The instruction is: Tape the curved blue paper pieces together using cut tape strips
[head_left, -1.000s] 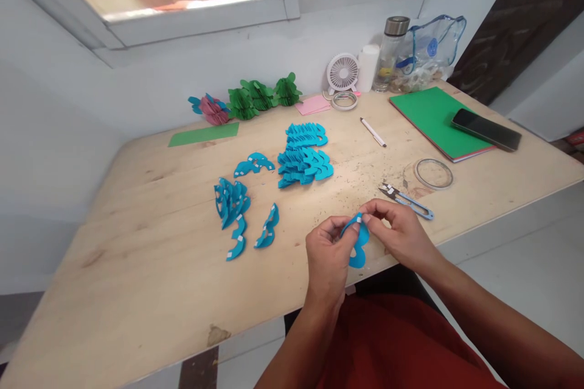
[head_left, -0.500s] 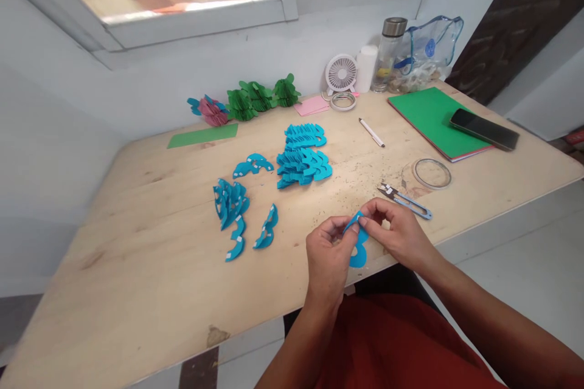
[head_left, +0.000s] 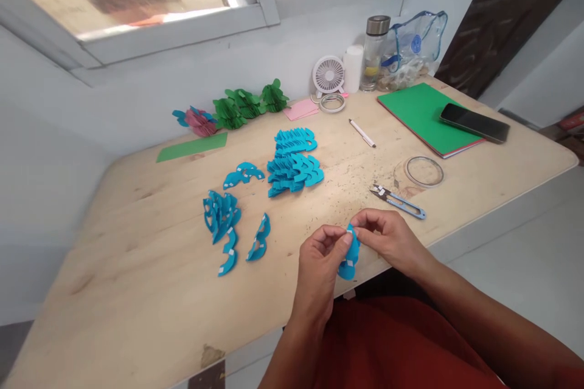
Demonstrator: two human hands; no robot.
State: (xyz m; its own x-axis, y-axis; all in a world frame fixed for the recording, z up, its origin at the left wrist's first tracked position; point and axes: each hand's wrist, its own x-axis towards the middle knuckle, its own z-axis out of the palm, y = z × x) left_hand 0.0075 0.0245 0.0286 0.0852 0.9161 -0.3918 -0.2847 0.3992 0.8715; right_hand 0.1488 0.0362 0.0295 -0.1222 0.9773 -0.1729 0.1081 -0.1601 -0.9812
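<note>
Near the table's front edge, a scalloped blue paper cutout [head_left: 351, 255] with small white tape pieces is pinched between both hands. My left hand [head_left: 323, 261] grips its upper left side with thumb and fingers. The fingertips of my right hand [head_left: 387, 236] are closed on its top right corner. Left of the hands lie a loose blue paper cutout [head_left: 259, 240], a fanned blue cluster [head_left: 221, 216] with white tape bits, and another taped strip [head_left: 245, 175]. Folded blue paper stacks [head_left: 294, 171] stand farther back. Thread snips [head_left: 399, 202] lie just beyond my right hand.
A tape roll [head_left: 424, 171], a pen [head_left: 362, 132] and a phone [head_left: 474, 123] on green sheets [head_left: 424, 112] lie to the right. Along the wall stand green paper pieces [head_left: 245, 103], a small fan [head_left: 329, 75] and a glass bottle [head_left: 375, 51].
The cutout in my hands has been turned, so white tape pieces now show on its near face. Both hands stay close together. The whole view has shifted slightly.
</note>
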